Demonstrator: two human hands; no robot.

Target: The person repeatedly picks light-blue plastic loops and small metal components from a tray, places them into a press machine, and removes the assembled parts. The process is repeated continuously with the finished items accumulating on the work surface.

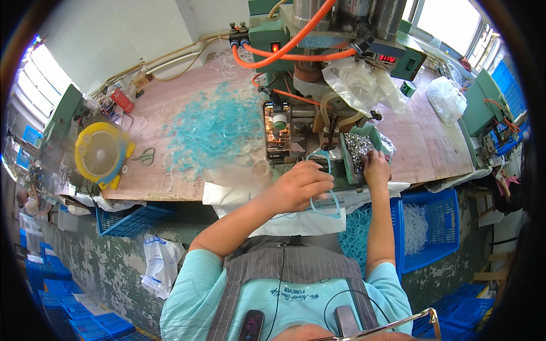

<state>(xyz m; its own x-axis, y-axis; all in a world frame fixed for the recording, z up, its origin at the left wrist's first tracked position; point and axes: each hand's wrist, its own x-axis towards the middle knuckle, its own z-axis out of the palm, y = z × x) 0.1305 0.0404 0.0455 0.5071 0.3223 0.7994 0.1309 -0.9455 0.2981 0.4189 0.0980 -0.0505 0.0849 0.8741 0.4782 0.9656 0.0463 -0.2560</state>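
My left hand (pixel 304 186), fingers curled, holds a light blue plastic strap (pixel 336 209) in front of the press. The strap loops above and below the fingers. At the right, my right hand (pixel 376 169) reaches over the edge of a green tray (pixel 351 170) filled with small shiny metal parts (pixel 359 149). Its fingertips are drawn together at the parts, and whatever they pinch is hidden. The press (pixel 307 74) stands just beyond both hands, its lower tooling close to the strap.
A heap of light blue straps (pixel 213 131) lies on the table left of the press. Nearby are a phone (pixel 277 133), green scissors (pixel 147 156) and a yellow fan (pixel 101 152). Orange hoses (pixel 301 55) cross the press. Blue crates (pixel 443 227) with straps stand below the front edge.
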